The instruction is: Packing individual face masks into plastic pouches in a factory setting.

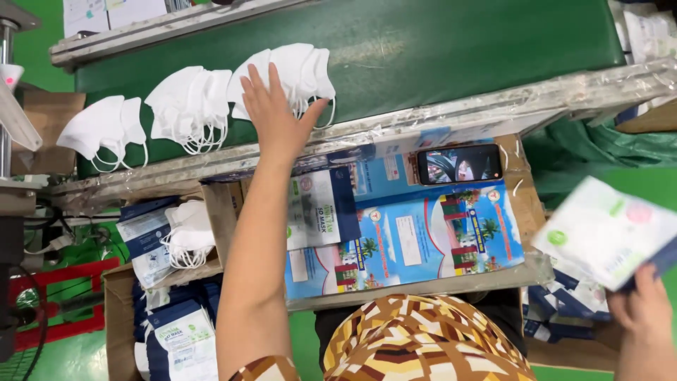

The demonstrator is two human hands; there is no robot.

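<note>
Left hand [276, 116] is out on the green conveyor belt [451, 49], fingers spread wide and flat, palm resting on the rightmost stack of white face masks [289, 70]. Not gripping, just pressing down! Those masks look feather-light, soft and springy, ear loops dangling loose at the near edge; best pinched across the folded stack, clear of the loops. Two more mask stacks [189, 102] sit further left on the belt. Right hand [643, 310], near right and blurred, has its fingers closed on a flat printed mask packet [608, 229]. A phone [459, 164] lies on the worktop's printed sheets [416, 236].
</note>
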